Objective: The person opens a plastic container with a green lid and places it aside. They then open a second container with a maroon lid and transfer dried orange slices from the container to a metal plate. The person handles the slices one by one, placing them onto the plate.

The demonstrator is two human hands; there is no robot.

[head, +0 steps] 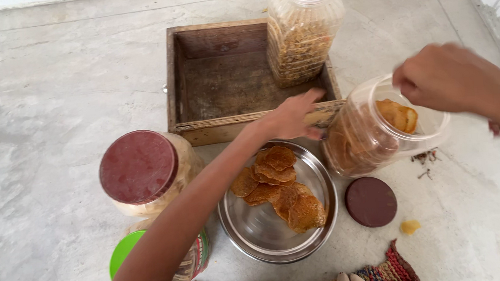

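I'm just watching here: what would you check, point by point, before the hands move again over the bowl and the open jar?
1. Open jar mouth clear of its lid: ok; the maroon lid lies on the floor beside it.
2. Jar steadied: cannot tell; the left hand is at its side, contact blurred.
3. Right hand grip at the jar rim: cannot tell; motion blur.
4. Steel bowl has room: ok; the fried crisps cover only part.
5. Wooden tray corner jar capped and upright: ok.
6. Floor clean: not ok; a crumb lies near the lid.
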